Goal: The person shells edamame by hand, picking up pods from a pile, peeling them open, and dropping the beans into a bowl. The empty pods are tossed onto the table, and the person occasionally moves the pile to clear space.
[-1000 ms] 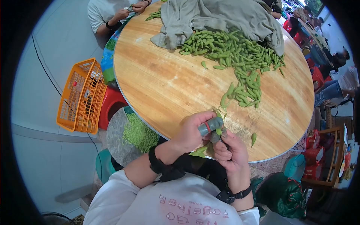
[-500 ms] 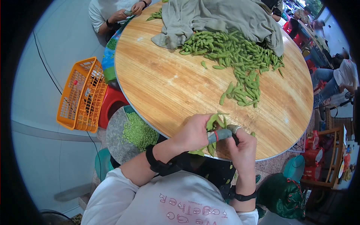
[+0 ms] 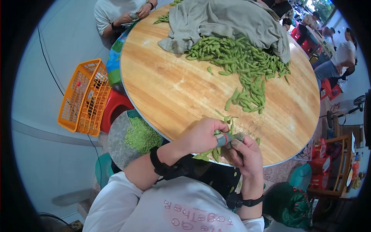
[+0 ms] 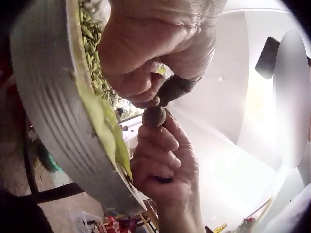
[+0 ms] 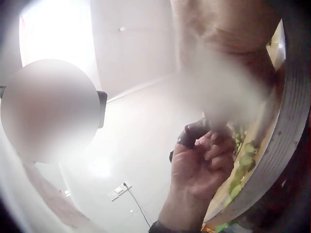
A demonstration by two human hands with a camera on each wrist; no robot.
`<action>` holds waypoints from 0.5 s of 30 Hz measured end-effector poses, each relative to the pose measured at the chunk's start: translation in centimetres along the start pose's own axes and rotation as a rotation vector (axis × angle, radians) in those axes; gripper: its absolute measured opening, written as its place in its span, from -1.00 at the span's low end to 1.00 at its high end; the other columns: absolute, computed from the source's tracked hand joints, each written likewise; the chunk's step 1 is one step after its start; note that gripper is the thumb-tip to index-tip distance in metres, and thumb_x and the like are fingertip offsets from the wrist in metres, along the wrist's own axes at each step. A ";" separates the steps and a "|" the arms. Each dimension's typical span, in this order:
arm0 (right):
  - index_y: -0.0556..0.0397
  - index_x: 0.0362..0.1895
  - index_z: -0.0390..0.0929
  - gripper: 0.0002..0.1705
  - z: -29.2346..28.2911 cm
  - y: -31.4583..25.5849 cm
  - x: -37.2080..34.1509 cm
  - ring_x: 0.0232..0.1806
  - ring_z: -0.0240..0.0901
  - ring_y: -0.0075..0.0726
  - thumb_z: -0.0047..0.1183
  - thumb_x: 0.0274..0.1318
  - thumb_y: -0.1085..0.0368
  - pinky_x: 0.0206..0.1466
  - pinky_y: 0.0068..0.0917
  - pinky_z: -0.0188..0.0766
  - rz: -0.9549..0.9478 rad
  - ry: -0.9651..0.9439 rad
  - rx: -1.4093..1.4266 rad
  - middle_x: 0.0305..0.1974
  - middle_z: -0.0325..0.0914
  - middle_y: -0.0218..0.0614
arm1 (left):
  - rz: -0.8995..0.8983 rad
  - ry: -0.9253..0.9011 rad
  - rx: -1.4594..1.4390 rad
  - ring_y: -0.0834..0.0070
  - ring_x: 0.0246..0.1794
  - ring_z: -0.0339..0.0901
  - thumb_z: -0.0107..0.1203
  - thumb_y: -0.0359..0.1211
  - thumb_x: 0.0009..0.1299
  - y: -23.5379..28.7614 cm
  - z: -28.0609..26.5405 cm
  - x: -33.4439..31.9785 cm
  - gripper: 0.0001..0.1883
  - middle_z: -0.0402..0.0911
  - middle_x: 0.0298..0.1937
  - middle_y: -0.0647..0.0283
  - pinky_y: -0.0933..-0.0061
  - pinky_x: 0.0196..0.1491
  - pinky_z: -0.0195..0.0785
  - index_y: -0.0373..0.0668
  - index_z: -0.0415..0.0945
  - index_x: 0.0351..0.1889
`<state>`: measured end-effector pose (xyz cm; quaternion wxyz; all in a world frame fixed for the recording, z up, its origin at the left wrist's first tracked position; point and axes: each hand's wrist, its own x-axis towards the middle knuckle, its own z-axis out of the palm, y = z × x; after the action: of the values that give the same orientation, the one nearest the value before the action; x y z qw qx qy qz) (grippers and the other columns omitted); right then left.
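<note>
At the near table edge both hands meet. My left hand (image 3: 203,135) pinches a green soybean pod (image 3: 232,124) that pokes out past its fingers; a grey cover (image 3: 223,140) with a red band sits on its thumb. Close against that thumb is my right hand (image 3: 249,154), fingers curled, with a grey cover (image 3: 239,137) on one fingertip. I cannot tell whether the right fingers hold part of the pod. In the left wrist view the covered tips nearly meet. Some pods (image 4: 109,128) lie along the rim under the hands, and one pod (image 3: 258,141) lies beyond the right hand.
A heap of soybean pods (image 3: 247,69) spreads across the round wooden table (image 3: 162,85), partly under a grey cloth (image 3: 228,19). Shelled beans (image 3: 143,135) fill a container at lower left. An orange crate (image 3: 83,98) and red stool (image 3: 116,106) stand beside the table. Another person (image 3: 119,15) sits opposite.
The hands drew slightly apart, then came together again with the covered tips close. The pod at my left fingers has shifted. The head view has moved slightly.
</note>
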<state>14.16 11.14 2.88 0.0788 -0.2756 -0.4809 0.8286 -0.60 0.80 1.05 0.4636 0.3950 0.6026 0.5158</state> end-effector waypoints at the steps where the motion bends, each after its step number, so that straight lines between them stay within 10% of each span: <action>1: 0.04 -0.53 0.40 -0.84 0.1 0.0 0.0 -0.80 0.02 -0.75 -0.02 0.10 0.35 -0.76 -0.73 -0.13 -0.003 0.001 -0.003 -0.74 0.31 -0.51 | -0.011 0.011 0.158 0.73 -0.47 0.33 0.09 -0.44 0.23 1.1 -0.2 -0.2 -0.89 0.41 -0.51 0.41 0.61 -0.40 0.25 -0.29 0.44 -0.36; 10: 0.06 -0.52 0.42 -0.86 0.8 -0.2 -0.6 -0.81 0.01 -0.74 -0.05 0.09 0.36 -0.74 -0.74 -0.13 -0.080 0.087 -0.211 -0.74 0.30 -0.51 | -0.008 -0.025 -0.074 0.77 -0.57 0.23 0.05 -0.44 0.19 -0.5 -0.8 0.1 -0.94 0.36 -0.59 0.49 0.68 -0.52 0.07 -0.23 0.49 -0.45; 15: 0.15 -0.44 0.43 -0.91 -1.3 -1.9 -1.0 -0.84 0.01 -0.68 -0.08 0.06 0.39 -0.79 -0.74 -0.15 -0.169 0.129 0.220 -0.72 0.33 -0.42 | 0.007 -0.046 0.029 0.66 -0.55 0.28 0.03 -0.40 0.19 -0.4 -2.1 0.1 -0.90 0.38 -0.61 0.40 0.60 -0.44 0.16 -0.24 0.45 -0.50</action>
<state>15.38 12.73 4.40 0.2087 -0.2767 -0.4027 0.8472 -2.64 0.34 0.73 0.4696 0.4156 0.5978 0.4993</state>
